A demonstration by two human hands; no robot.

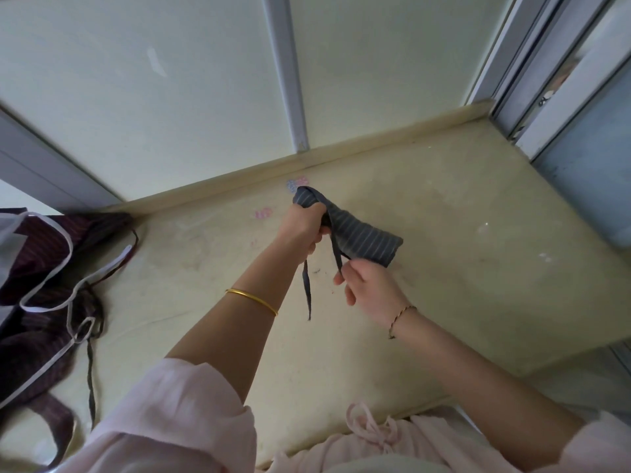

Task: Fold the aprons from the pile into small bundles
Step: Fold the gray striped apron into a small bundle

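A grey striped apron (358, 235) is rolled into a small bundle and held above the cream counter (461, 268). My left hand (304, 228) grips the bundle's far end. My right hand (367, 285) pinches one grey tie strap (336, 256) just below the bundle. A second strap end (308, 291) hangs loose under my left hand. A pile of dark maroon striped aprons (44, 285) with white edging lies on the counter at the far left.
The counter meets a pale wall panel (170, 97) at the back and a metal window frame (546, 80) at the right. Its front edge runs close to my body. A dark strap (91, 380) from the pile trails toward the front.
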